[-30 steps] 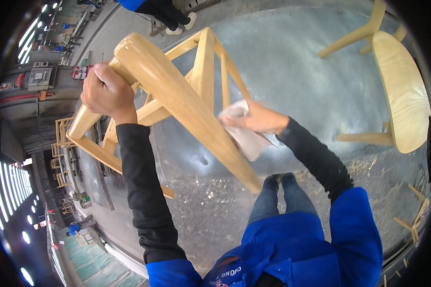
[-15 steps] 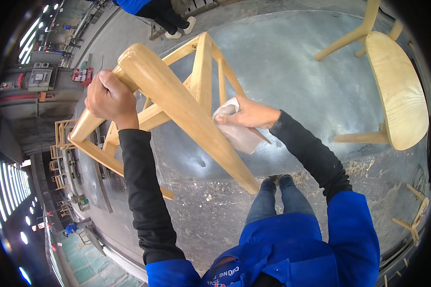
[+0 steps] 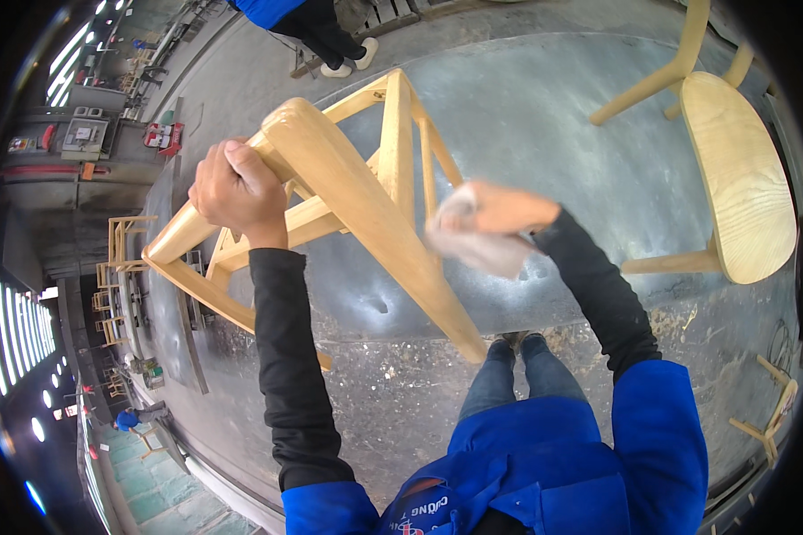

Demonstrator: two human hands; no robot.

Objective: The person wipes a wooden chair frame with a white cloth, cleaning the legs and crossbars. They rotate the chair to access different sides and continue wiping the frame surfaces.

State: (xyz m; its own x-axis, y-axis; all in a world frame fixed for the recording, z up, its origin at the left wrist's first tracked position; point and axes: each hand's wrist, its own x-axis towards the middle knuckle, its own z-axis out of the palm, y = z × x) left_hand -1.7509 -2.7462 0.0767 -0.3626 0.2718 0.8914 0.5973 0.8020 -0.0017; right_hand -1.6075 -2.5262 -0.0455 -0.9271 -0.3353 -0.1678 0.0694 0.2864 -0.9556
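A pale wooden chair frame (image 3: 370, 209) is held tilted over the grey worktop, one thick tapered leg slanting down toward me. My left hand (image 3: 238, 189) is closed around a rail beside that leg's upper end. To the right of the leg, my right hand (image 3: 515, 210) grips a pale folded sheet of sandpaper (image 3: 484, 251), smeared by motion. The sandpaper lies close to the leg's right side; whether it touches the wood I cannot tell.
The grey worktop (image 3: 526, 98) spreads beneath the frame. A wooden chair (image 3: 745, 178) with a rounded panel lies at the right. Another person's legs (image 3: 326, 36) show at the far edge. More chair frames (image 3: 111, 276) stand at the left, and a wooden piece (image 3: 776, 415) sits at lower right.
The chair frame and my left hand have shifted slightly right. My right hand has moved right with the sandpaper, away from the leg, and is now blurred.
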